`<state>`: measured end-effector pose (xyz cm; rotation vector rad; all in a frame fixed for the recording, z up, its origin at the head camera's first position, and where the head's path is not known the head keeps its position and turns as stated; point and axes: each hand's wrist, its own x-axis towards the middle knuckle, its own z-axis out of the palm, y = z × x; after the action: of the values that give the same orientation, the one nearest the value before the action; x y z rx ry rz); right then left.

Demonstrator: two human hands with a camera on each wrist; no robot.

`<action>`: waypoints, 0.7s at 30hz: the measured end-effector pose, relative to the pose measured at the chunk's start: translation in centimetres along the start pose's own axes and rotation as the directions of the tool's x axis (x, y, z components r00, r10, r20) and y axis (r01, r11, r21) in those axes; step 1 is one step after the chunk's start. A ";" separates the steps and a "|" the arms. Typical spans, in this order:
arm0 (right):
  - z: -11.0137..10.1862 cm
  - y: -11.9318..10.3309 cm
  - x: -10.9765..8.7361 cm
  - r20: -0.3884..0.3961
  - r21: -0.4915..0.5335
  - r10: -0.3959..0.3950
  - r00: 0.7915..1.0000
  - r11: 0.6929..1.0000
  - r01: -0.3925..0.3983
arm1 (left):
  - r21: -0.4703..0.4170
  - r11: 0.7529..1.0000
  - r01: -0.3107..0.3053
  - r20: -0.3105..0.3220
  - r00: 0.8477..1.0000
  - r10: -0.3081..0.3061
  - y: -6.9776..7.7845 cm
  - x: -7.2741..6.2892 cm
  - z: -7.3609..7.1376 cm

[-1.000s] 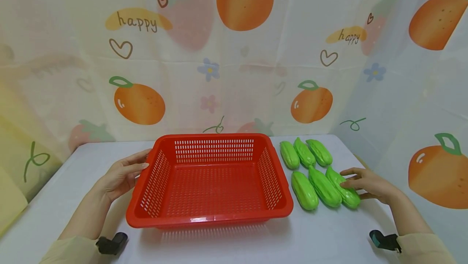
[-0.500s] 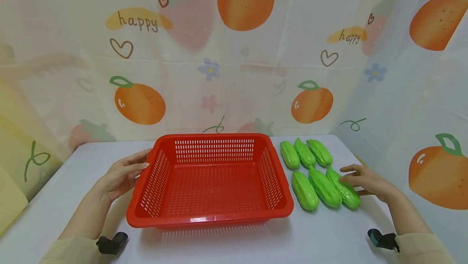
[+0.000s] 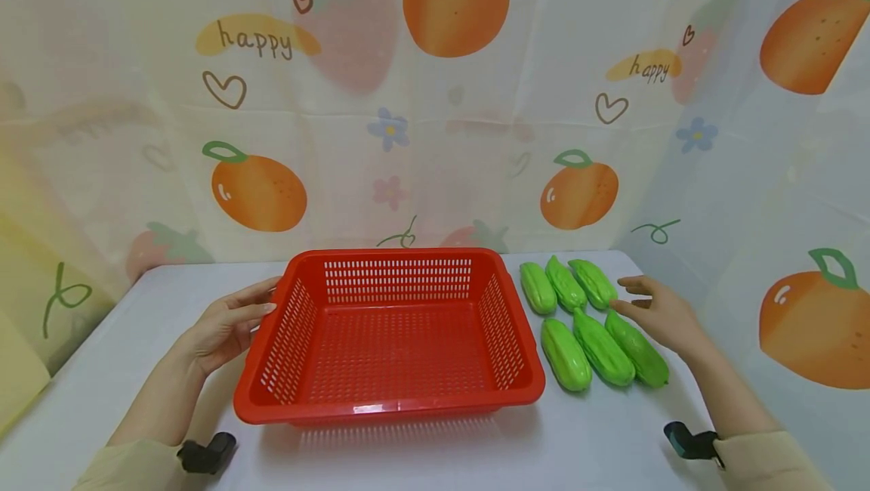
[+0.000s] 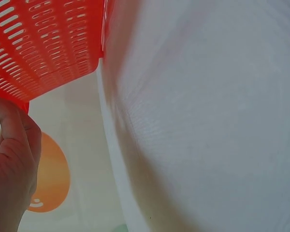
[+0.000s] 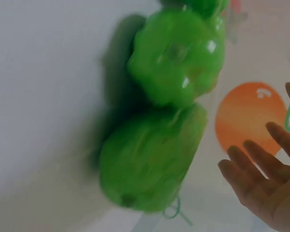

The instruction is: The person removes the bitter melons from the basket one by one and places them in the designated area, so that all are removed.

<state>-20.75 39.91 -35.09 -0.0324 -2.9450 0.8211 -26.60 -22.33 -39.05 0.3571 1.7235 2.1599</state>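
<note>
A red slotted plastic basket (image 3: 448, 405) stands at the middle of the white table in the head view. My left hand (image 3: 227, 325) holds its left rim, thumb toward me and fingers behind; the left wrist view shows these fingers (image 4: 12, 118) at the rim. Right of the basket, glossy green ridged gourds lie in two rows of three. My right hand (image 3: 662, 313), fingers spread and holding nothing, hovers by the back-right gourd (image 3: 595, 285), above the front-right gourd (image 3: 637, 349). In the right wrist view, the right hand (image 5: 273, 186) is beside the blurred gourds.
The white tabletop (image 3: 381, 461) extends in front of the basket and to its left. Behind and at the sides hangs a pale curtain (image 3: 462, 174) printed with oranges and hearts. Each wrist wears a small black camera, such as the right one (image 3: 689, 442).
My right hand has left the front-right gourd and moved back and slightly left, toward the back-right gourd. The left hand, basket and gourds have stayed in place.
</note>
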 end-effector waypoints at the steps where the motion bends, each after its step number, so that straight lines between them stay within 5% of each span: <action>1: 0.1 -0.6 0.0 -0.019 -0.008 -0.013 1.000 1.000 0.013 | 0.001 1.000 0.002 0.003 1.000 -0.002 0.0 0.0 0.0; 16: 3.2 -9.6 -0.7 -0.097 0.109 -0.224 0.970 0.966 0.234 | 0.147 0.989 -0.018 -0.049 0.998 0.025 0.8 -0.3 0.4; 19: 4.1 -10.9 -0.7 -0.101 0.100 -0.271 0.957 0.955 0.280 | 0.249 0.968 -0.027 -0.090 0.995 0.051 1.1 -0.4 0.6; 21: 4.6 -11.7 -0.7 -0.096 0.093 -0.291 0.952 0.949 0.300 | 0.374 0.927 -0.018 -0.132 0.989 0.073 1.4 -0.5 0.9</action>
<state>-20.46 27.51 -33.05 0.3653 -2.7300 0.9037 -25.90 -21.99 -37.50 0.3455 2.2344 1.9200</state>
